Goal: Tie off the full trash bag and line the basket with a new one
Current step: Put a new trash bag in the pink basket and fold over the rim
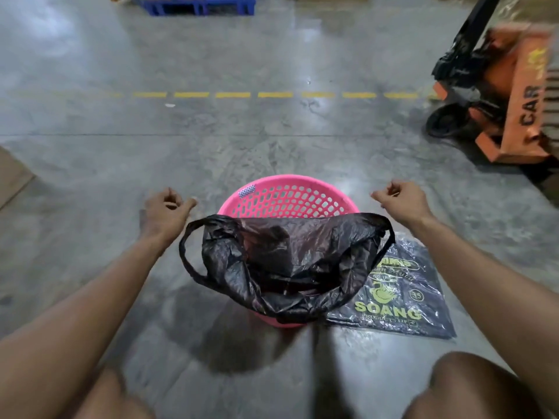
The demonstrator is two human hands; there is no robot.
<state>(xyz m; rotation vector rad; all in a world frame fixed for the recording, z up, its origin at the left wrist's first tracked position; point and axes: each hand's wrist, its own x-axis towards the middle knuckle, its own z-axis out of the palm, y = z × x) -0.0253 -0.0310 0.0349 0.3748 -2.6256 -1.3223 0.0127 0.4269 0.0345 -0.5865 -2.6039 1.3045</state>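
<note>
A pink perforated basket (290,198) stands on the concrete floor in front of me. A black plastic bag (281,261) lies crumpled over its near rim and sags inside, with one handle loop hanging out on the left and one on the right. My left hand (165,214) hovers left of the basket, its fingers loosely curled around nothing. To the right of the far rim, my right hand (402,202) is curled the same way and holds nothing. Neither hand touches the bag. A flat pack of black bags (402,294) with yellow print lies on the floor at the basket's right.
An orange pallet jack (511,95) stands at the far right. A dashed yellow line (272,94) crosses the floor beyond the basket. A blue pallet (196,6) sits at the far top, cardboard (12,176) at the left edge. My knees show at the bottom.
</note>
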